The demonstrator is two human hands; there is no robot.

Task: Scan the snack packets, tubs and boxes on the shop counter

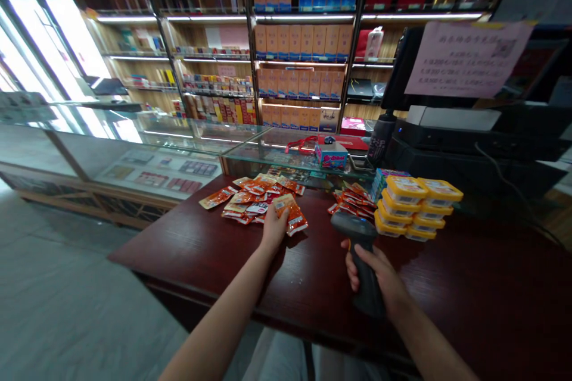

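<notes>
My left hand [273, 225] grips an orange snack packet [294, 214] at the near right edge of a loose pile of similar packets [245, 196]. A barcode on the packet faces up. My right hand [373, 271] is wrapped round the handle of a dark grey barcode scanner [355, 226], its head raised over the desk and turned toward the left. Beyond the scanner lies a second, smaller heap of orange packets [353, 197]. Just right of it stand stacked yellow-lidded tubs [413, 205].
The dark red wooden desk [179, 250] meets a glass display counter [179, 131] at its far side. A small blue and pink box [331, 156] sits on the glass. At right stands a monitor [397, 71] with a pink paper sheet [467, 59] on it. Stocked shelves [304, 62] line the wall.
</notes>
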